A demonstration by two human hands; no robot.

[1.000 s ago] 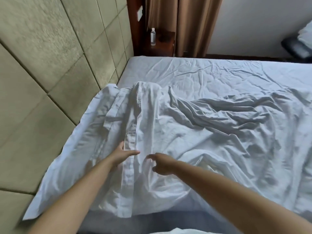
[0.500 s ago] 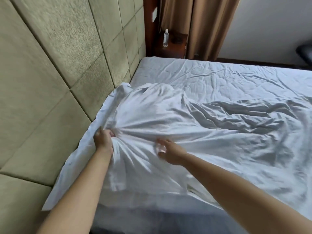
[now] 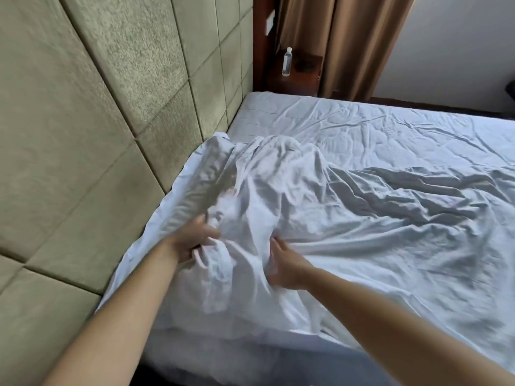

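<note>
Crumpled sheet (image 3: 281,188) bunched up right by the headboard (image 3: 97,140), both hands on it
Head cam: left hand (image 3: 195,240), nearer the headboard, has fingers curled tight round a wad of it; right hand (image 3: 287,266) lies straight-fingered against a fold just beside, not gripping. Sheet's long run heads away from the headboard, so I'd guess the pull goes that way.
</note>
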